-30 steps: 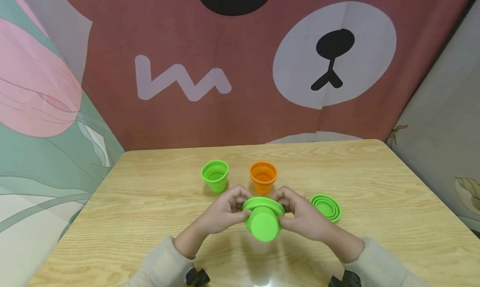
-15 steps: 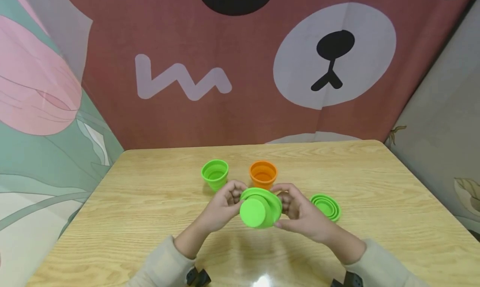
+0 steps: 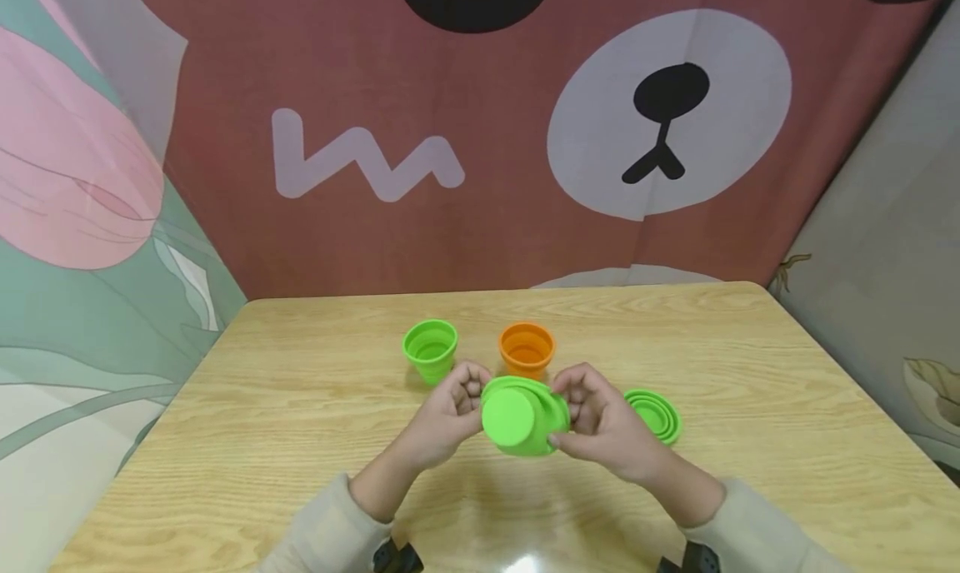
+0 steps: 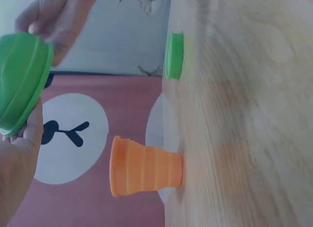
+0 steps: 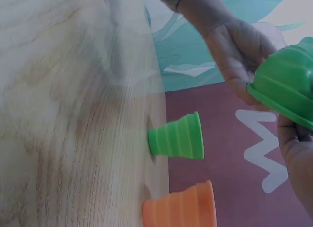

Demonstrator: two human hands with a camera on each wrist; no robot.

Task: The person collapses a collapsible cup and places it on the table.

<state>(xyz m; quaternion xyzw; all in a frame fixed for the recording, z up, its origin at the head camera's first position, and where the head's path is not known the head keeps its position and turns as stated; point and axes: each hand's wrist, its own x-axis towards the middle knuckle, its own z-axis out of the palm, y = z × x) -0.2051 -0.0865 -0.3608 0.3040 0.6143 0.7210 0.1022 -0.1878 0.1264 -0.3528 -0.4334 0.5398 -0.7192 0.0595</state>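
Note:
Both hands hold a green collapsible cup (image 3: 510,419) above the table, its round base turned toward the head camera. Its wall looks partly folded and uneven on the right. The left hand (image 3: 446,415) pinches the rim at the left side, fingers behind and thumb in front. At the right side, the right hand (image 3: 611,423) grips the wall between thumb and fingers. Behind the hands stand an upright green cup (image 3: 431,348) and an orange cup (image 3: 527,348), whose lower part is hidden in the head view. A flattened green cup (image 3: 654,415) lies to the right.
The wooden table (image 3: 300,440) reaches back to a brown curtain (image 3: 375,248) with a printed bear face. Patterned cloth hangs at both sides. In the right wrist view the extended green cup (image 5: 177,136) stands beside the orange cup (image 5: 181,207).
The held cup has risen slightly and its base has turned up and left. The right fingers loosened half a second ago and now press its right wall, which is dented inward.

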